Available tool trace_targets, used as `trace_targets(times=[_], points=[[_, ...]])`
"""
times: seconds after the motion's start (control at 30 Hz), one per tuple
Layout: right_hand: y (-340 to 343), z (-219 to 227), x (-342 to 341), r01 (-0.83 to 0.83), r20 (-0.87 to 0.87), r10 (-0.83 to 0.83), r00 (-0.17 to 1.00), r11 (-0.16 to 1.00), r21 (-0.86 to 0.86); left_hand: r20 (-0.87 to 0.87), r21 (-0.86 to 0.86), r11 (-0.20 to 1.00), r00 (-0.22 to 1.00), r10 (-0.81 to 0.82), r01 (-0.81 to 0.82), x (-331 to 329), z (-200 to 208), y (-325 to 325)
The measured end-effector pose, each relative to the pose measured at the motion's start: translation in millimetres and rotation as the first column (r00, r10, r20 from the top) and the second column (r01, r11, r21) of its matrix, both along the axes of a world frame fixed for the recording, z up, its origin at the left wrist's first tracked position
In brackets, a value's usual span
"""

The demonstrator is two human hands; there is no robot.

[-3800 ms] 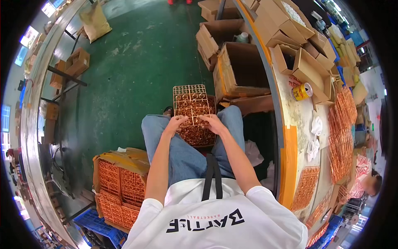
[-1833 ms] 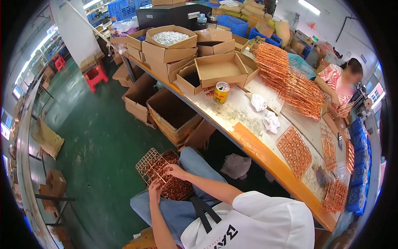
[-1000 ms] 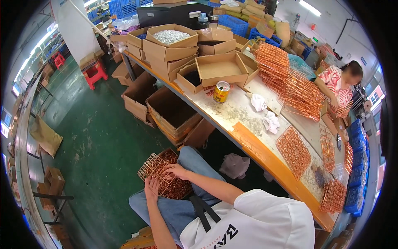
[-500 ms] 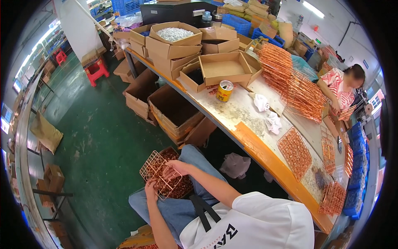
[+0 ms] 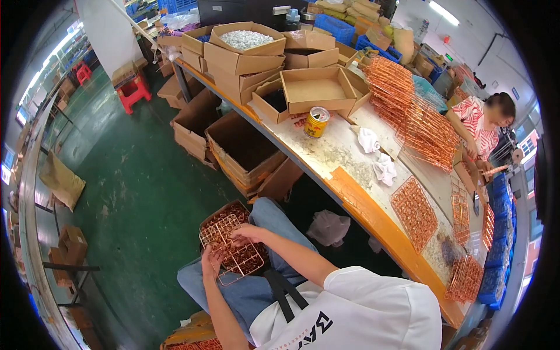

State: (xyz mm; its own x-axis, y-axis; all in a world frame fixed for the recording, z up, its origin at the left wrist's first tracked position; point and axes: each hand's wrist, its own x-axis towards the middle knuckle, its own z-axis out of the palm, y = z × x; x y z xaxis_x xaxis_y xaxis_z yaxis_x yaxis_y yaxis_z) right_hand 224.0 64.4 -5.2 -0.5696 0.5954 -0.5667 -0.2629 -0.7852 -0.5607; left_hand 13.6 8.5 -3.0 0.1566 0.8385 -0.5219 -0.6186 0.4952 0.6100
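Drawn lapward since a moment ago: one flat copper-coloured lattice of thin rods [image 5: 238, 255]. Long pale orange-edged bench [image 5: 335, 153] alongside. Blue-jeaned knees [image 5: 281, 224] flank a brown cardboard box [image 5: 219, 212], lattice over it. Right bare hand [image 5: 248, 233] pinches the lattice's side; left bare hand [image 5: 211, 261] at opposite edge, cannot tell if gripping. Small loose copper-coloured pieces [image 5: 236, 210] heap the box. Step, I judge: working the lattice two-handed; next move calls for steady support.

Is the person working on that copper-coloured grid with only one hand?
No, the left hand and the right hand are both at the grid.
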Motion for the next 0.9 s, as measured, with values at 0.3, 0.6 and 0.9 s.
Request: trace_targets(times=[0.3, 0.6, 0.9], points=[[-13, -33, -21, 0.050, 0.292, -0.139, 0.946, 0.955, 0.292, -0.175, 0.136, 0.991, 0.984, 0.019, 0.005, 4, -3, -8], [-8, -7, -16, 0.107, 0.240, -0.130, 0.962, 0.988, 0.107, -0.272, 0.004, 1.000, 0.962, -0.028, 0.030, -8, -9, 4], [-4, 0, -39, -0.018, 0.144, 0.011, 0.990, 0.999, 0.042, -0.859, -0.135, 0.989, 0.492, -0.144, 0.053, -20, -2, 12]])
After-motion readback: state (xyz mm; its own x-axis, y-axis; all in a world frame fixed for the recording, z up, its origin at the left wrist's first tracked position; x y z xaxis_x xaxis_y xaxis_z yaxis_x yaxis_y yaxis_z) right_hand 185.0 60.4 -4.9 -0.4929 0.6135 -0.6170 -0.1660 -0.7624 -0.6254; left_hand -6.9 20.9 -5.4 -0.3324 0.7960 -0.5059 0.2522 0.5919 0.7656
